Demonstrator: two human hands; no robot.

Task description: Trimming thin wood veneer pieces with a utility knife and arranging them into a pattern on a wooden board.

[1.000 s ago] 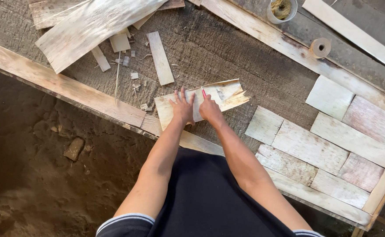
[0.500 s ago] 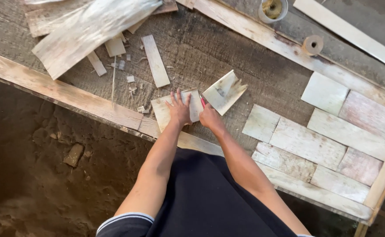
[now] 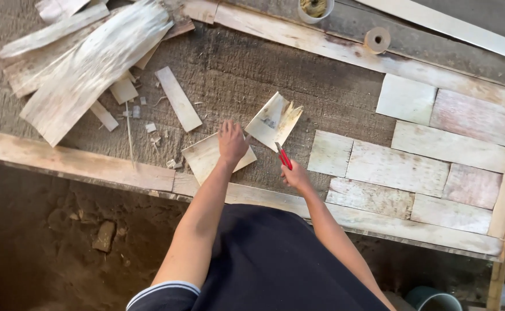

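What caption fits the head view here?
Left hand presses a pale veneer piece on the workbench; right hand holds a red-handled knife beside a cut-off piece.

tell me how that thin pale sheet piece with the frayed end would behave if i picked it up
The frayed sheet piece looks very thin, so probably light and somewhat bendy. Its splintered right edge suggests it tears or splits easily. It lies flat beside the cutter in the right hand, so unlikely to roll.
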